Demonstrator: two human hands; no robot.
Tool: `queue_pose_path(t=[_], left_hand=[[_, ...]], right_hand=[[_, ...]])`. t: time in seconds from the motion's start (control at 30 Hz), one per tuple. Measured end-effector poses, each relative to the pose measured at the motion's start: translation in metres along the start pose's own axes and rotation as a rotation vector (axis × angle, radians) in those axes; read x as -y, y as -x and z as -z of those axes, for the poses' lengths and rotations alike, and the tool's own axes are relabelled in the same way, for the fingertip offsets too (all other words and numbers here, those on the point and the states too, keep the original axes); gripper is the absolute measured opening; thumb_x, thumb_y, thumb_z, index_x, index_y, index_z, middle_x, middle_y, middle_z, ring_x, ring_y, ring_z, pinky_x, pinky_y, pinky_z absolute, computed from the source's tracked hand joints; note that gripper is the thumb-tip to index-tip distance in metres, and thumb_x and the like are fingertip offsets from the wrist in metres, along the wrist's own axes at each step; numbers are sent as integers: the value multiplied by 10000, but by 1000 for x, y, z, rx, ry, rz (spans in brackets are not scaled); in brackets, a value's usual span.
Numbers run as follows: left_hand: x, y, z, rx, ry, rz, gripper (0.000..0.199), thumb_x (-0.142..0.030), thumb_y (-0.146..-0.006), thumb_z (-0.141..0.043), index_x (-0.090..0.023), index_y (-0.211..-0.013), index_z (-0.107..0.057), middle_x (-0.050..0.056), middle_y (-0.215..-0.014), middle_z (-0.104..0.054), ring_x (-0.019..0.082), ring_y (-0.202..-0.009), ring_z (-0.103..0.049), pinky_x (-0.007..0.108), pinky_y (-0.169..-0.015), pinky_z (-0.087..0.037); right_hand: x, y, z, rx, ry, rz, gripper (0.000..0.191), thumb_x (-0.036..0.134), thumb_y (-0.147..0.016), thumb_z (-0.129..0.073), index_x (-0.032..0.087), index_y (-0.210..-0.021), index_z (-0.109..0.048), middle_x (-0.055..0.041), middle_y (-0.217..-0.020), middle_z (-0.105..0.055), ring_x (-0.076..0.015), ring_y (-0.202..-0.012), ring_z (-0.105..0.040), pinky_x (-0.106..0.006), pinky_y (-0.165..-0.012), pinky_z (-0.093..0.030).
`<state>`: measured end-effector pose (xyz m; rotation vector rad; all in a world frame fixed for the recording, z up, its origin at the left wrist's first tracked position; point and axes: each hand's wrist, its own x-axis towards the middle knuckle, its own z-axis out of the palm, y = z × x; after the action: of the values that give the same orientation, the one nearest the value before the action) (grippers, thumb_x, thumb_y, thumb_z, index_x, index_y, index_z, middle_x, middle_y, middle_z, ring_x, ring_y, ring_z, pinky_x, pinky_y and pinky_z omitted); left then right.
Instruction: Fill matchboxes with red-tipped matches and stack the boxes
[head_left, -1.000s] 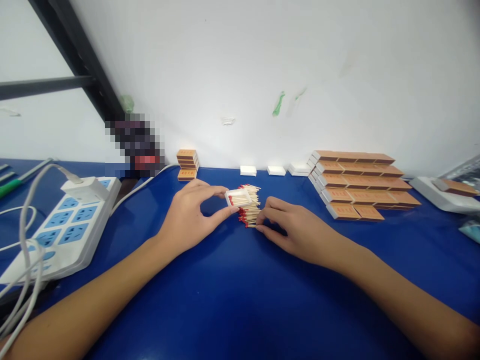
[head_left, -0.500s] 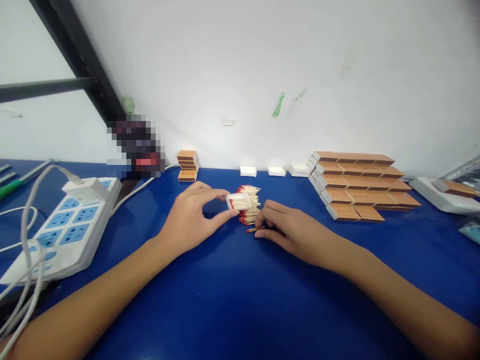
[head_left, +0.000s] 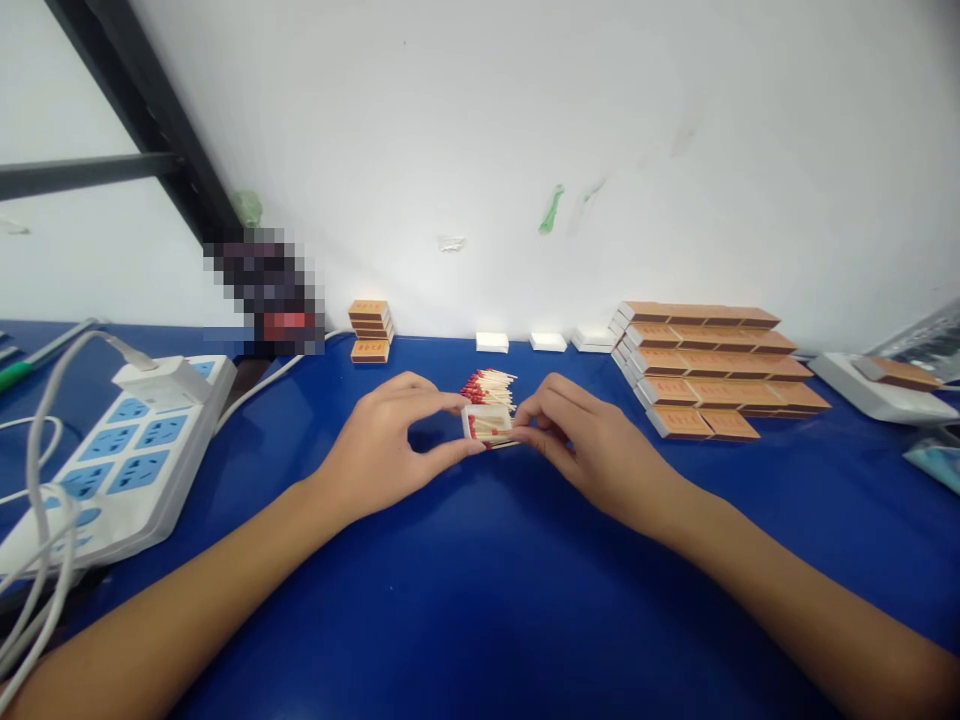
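My left hand [head_left: 390,440] grips the left end of a small white matchbox tray [head_left: 467,420] between thumb and fingers. Several red-tipped matches lie inside the tray. At its right end, my right hand [head_left: 600,445] is closed in a pinch, its fingertips on matches [head_left: 501,434] at the tray's opening. How many matches it pinches cannot be made out. Just behind the tray, a loose pile of matches [head_left: 493,385] lies on the blue table [head_left: 480,600], heads mostly to the left. Part of the pile is hidden by the tray and fingers.
White trays [head_left: 492,342] stand along the wall. A small stack of matchboxes [head_left: 370,350] sits back left, and a large stepped stack of matchboxes [head_left: 705,365] back right. A power strip [head_left: 161,490] with white cables lies at left. A white device [head_left: 877,395] is far right.
My right hand has lifted matches from the table up to the tray. The tray in my left hand has moved slightly right and down, in front of the pile.
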<state>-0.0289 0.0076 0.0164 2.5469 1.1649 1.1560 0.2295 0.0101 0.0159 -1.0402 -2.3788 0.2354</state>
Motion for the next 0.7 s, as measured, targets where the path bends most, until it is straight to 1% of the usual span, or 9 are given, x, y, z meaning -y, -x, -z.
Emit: queue_pose_path(t=[0.07,0.13,0.2,0.27,0.37,0.43,0.57,0.7], left_hand=[[-4,0,0,37,43,-46,313,-402,-853,-846,-224,-1104,-789,34,-1009,-798,205,-970,-711,342,-879,-596],[-7,1,0,53,76,-74,328,-407,-849,-850,-218,-1109,-786,37,-1009,-801,208,-991,-713,345,-900,-597],[-6,1,0,47,76,-62,340,-416,-847,-850,-215,-1115,-786,41,-1014,-799,205,-978,-715,339,-884,-598],[-3,1,0,34,52,-29,329,-416,-851,-847,-220,-1108,-790,39,-1013,-794,196,-945,-718,327,-854,-594],[2,0,-1,-6,15,-1,297,-395,-867,-834,-213,-1098,-790,34,-1016,-799,189,-925,-718,319,-841,-585],[5,0,-1,-47,-2,18,301,-399,-873,-827,-203,-1098,-788,40,-1033,-802,194,-938,-721,324,-857,-585],[6,1,-2,-91,-41,52,314,-425,-876,-819,-206,-1098,-789,50,-1055,-802,211,-957,-728,338,-879,-585],[6,0,-1,-101,-49,54,314,-437,-883,-808,-213,-1101,-787,52,-1059,-804,219,-963,-731,346,-880,-584]], right_hand=[[2,1,-2,-73,-17,21,112,270,-1071,-548,204,-1020,-623,-53,-983,-603,-157,-766,-581,-289,-678,-476],[5,1,-3,-77,-18,41,124,286,-1071,-552,203,-1028,-633,-57,-985,-607,-157,-770,-589,-295,-689,-487],[5,1,-4,-60,-12,51,119,291,-1064,-567,200,-1058,-643,-62,-999,-612,-160,-777,-594,-302,-695,-490],[4,1,-3,-70,-14,48,111,278,-1059,-573,200,-1079,-649,-61,-1003,-613,-159,-780,-591,-301,-698,-487],[-1,1,-1,-89,-8,28,112,247,-1060,-554,201,-1057,-657,-47,-967,-601,-153,-769,-576,-294,-696,-475],[-6,1,-2,-46,18,17,114,243,-1054,-562,200,-1038,-666,-43,-957,-591,-152,-758,-566,-296,-695,-470],[-12,3,-8,93,37,-4,82,234,-1028,-605,206,-1020,-682,-39,-974,-583,-147,-734,-558,-295,-676,-466],[-12,2,-9,149,11,-26,80,233,-1034,-598,207,-1004,-667,-36,-978,-584,-147,-735,-566,-288,-669,-462]])
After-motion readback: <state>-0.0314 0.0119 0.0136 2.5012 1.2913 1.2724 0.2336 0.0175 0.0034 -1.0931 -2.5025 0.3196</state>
